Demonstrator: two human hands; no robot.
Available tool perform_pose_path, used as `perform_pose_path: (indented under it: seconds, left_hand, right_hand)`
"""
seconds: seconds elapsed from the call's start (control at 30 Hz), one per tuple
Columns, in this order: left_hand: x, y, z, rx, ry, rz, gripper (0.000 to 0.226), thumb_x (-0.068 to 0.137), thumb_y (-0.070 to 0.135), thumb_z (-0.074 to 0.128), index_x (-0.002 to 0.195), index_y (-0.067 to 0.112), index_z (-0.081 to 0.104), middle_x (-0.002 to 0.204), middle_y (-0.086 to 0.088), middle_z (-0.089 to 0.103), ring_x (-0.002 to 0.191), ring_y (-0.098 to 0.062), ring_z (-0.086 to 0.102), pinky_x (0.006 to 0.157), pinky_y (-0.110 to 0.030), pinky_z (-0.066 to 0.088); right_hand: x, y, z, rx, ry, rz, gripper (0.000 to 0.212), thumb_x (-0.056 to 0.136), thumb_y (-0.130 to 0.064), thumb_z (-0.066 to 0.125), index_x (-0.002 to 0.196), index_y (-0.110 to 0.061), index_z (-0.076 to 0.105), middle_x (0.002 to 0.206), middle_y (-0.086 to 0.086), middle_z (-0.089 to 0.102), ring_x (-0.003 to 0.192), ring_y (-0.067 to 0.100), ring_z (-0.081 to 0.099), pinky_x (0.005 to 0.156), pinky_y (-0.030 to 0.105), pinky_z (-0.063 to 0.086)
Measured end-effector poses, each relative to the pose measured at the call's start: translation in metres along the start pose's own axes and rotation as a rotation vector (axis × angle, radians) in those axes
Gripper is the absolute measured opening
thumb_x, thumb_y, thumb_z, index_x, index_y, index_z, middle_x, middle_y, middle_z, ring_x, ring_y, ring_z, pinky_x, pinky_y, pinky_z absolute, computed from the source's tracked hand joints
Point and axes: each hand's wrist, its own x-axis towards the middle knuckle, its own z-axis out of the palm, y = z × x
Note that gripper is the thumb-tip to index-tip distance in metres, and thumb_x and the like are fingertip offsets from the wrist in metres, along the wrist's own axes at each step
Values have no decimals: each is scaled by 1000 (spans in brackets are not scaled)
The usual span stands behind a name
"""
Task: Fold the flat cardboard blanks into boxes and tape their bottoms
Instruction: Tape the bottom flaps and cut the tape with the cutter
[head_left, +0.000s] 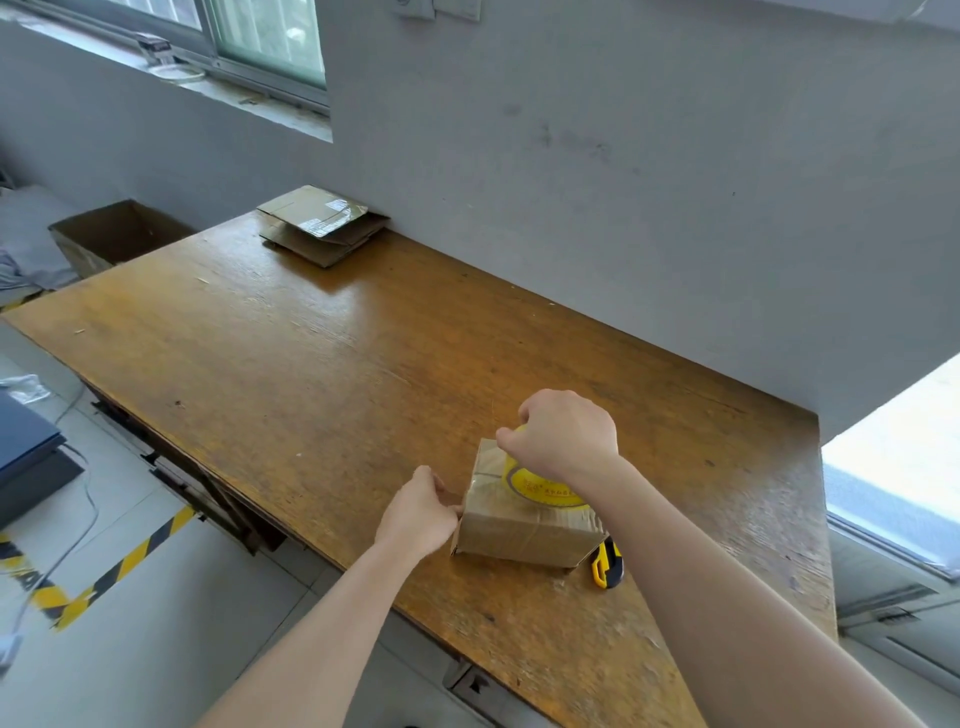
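Observation:
A small folded cardboard box (524, 535) stands on the wooden table (322, 374) near its front edge, with clear tape across its top face. My right hand (563, 434) grips a yellow tape roll (545, 488) that rests on top of the box. My left hand (423, 512) presses its fingertips against the box's left side. A short stack of flat cardboard blanks (324, 224) lies at the far end of the table against the wall.
A yellow and black utility knife (608, 566) lies on the table just right of the box. An open cardboard carton (117, 234) stands beyond the table's far left corner. The grey wall (623, 156) runs along the table's right side. Yellow-black floor tape (119, 566) marks the floor at left.

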Motion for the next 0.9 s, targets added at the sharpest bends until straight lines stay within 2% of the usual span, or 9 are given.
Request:
perform_pose_path:
  seconds: [0.1, 0.13, 0.27, 0.33, 0.4, 0.53, 0.73, 0.83, 0.9]
  left_hand:
    - [-16, 1, 7, -235, 324, 313, 30, 95, 6, 48, 120, 22, 50, 102, 12, 56, 100, -10, 59, 74, -13, 43]
    - [-21, 5, 10, -336, 341, 378, 37, 97, 5, 43, 130, 22, 47, 108, 16, 59, 105, -3, 58, 79, -8, 42]
    - [-39, 17, 27, -567, 63, 366, 54, 104, 18, 28, 152, 31, 7, 139, 28, 39, 129, 12, 34, 88, 7, 26]
    - [-41, 16, 33, -613, -38, 344, 58, 104, 22, 25, 151, 37, -7, 150, 25, 22, 140, 4, 21, 101, -2, 21]
    - [-37, 11, 33, -691, -126, 246, 59, 105, 30, 25, 149, 39, -13, 157, 18, 11, 145, -6, 14, 113, -24, 18]
    - [-20, 7, 24, -643, -219, 138, 52, 104, 41, 20, 152, 36, 1, 160, 10, 15, 146, -14, 16, 118, -39, 17]
    - [-11, 42, 20, -724, -79, 54, 46, 103, 41, 28, 147, 29, 37, 151, 1, 38, 137, -21, 36, 112, -42, 32]
    - [-7, 43, 23, -728, -90, 36, 43, 104, 40, 31, 144, 30, 42, 148, 2, 42, 135, -22, 39, 110, -45, 35]
    - [-5, 40, 23, -711, -81, 77, 41, 104, 39, 31, 142, 32, 44, 138, 9, 47, 132, -17, 41, 104, -37, 38]
  right_hand:
    - [1, 0, 1, 8, 6, 1, 34, 85, -46, 55, 75, -16, 68, 61, -5, 54, 55, 15, 52, 50, 24, 44]
    - [2, -1, 2, 8, 11, 3, 34, 84, -46, 55, 73, -17, 67, 60, -5, 54, 55, 16, 52, 50, 24, 45]
    - [3, -2, 2, 15, 28, 10, 33, 84, -45, 56, 66, -18, 65, 58, -5, 56, 55, 15, 54, 53, 27, 51]
    - [2, -2, 1, 24, 19, 8, 34, 85, -46, 56, 68, -18, 65, 60, -5, 58, 57, 15, 58, 54, 27, 52]
    - [1, -2, 1, 25, 7, 2, 35, 86, -47, 56, 68, -18, 65, 60, -5, 58, 58, 16, 60, 52, 26, 50]
    - [0, -2, 2, 35, 28, -7, 40, 86, -45, 56, 56, -19, 52, 53, -5, 46, 48, 15, 45, 45, 23, 38]
    - [-4, -2, 2, 63, 52, -27, 42, 88, -44, 53, 55, -18, 50, 52, -5, 44, 48, 15, 44, 45, 24, 38]
    - [-3, -1, 1, 92, 42, -46, 42, 88, -44, 53, 56, -17, 51, 52, -4, 45, 49, 16, 45, 45, 24, 37]
    - [-1, 3, -1, 135, -3, -51, 39, 86, -46, 55, 60, -17, 58, 54, -4, 47, 51, 16, 48, 48, 25, 39]
